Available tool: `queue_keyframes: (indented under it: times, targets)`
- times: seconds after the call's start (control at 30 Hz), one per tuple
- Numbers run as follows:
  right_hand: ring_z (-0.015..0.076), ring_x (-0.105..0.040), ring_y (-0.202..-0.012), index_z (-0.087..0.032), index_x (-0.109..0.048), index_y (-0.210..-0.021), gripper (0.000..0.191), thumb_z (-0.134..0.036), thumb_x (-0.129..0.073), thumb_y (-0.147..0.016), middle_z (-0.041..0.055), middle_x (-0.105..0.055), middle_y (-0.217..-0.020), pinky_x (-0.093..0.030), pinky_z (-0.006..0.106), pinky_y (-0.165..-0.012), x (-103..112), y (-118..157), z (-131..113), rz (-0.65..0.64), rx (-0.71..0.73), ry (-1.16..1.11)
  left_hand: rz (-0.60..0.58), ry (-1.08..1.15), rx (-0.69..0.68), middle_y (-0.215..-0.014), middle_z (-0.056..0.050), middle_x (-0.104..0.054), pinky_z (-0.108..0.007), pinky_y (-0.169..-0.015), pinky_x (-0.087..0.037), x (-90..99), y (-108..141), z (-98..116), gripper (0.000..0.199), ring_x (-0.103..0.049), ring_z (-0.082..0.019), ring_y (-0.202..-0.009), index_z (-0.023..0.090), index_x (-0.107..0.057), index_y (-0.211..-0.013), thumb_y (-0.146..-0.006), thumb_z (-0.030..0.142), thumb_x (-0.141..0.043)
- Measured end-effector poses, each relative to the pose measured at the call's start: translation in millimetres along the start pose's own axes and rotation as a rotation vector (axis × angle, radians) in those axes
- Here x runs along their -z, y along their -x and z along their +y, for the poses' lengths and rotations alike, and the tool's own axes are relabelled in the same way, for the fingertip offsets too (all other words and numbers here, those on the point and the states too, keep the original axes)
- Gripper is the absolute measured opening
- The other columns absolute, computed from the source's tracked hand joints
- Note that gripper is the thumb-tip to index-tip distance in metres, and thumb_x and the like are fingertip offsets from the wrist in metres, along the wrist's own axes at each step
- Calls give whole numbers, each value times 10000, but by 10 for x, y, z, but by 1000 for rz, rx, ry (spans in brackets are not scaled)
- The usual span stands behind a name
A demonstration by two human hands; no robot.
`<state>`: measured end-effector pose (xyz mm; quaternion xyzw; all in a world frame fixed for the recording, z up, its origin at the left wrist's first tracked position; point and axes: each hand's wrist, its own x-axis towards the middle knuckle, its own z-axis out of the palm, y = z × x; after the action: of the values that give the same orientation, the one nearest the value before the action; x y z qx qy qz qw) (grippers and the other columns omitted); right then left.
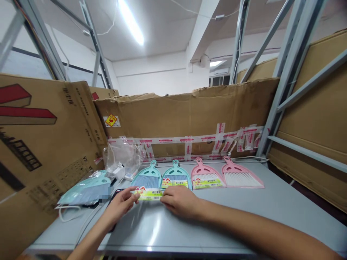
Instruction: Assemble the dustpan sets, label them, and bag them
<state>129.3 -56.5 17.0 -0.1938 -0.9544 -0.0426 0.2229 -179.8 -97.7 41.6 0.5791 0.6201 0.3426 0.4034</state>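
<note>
My left hand (125, 203) pinches the left end of a green and yellow printed label card (149, 194). The card's right end is between the fingers of my right hand (180, 200). Just behind the card lies a teal dustpan with a brush (146, 176). To its right, a second teal dustpan set (176, 171) bears a label across its lower part. A pink dustpan set (202, 168) with a label comes after it in the row. The rightmost pink dustpan set (241, 177) shows white bristles and no label.
Wrapped teal dustpans (86, 189) lie at the left of the grey table (217, 231), near white cables and a dark object partly under my left wrist. Crumpled clear plastic bags (121, 155) stand behind. Cardboard (168, 115) walls the back, with metal shelf posts beside it.
</note>
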Motion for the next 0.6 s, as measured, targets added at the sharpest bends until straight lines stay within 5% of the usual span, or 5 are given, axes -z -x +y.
queue_keyframes:
  times: [0.1, 0.27, 0.43, 0.6]
  targets:
    - [218, -708, -932, -199, -789, -1131, 221, -227, -572, -1101, 89, -810, -1088, -481, 299, -756, -98, -283, -61, -88, 15, 77, 58, -208, -80, -803, -17, -751, -303, -643, -404, 238, -56, -46, 945, -637, -224, -690, 170, -586, -1432, -764, 835, -656]
    - [220, -729, -978, -217, -807, -1158, 205, -211, -631, -1053, 77, -821, -1124, -489, 288, -805, -345, -587, -86, -118, -125, -54, 79, -503, -81, -842, -51, -815, -368, -798, -493, 448, -189, -43, 815, -753, -305, -860, 148, -578, -1458, -846, 684, -534]
    - [220, -776, -974, -223, -875, -1084, 178, -224, -728, -985, 67, -862, -1071, -513, 275, -871, -484, -703, -125, -50, -360, -401, 65, -667, -78, -795, -43, -807, -356, -738, -474, 463, -319, 37, 693, -743, -291, -781, 139, -603, -1434, -876, 532, -479]
    - [173, -754, -679, -171, -891, -979, 132, -180, -792, -893, 32, -832, -785, -509, 225, -646, -572, -785, -126, -50, -711, -863, 51, -702, -20, -788, -34, -818, -326, -716, -480, 485, -417, 93, 653, -755, -271, -783, 143, -616, -1424, -853, 448, -527]
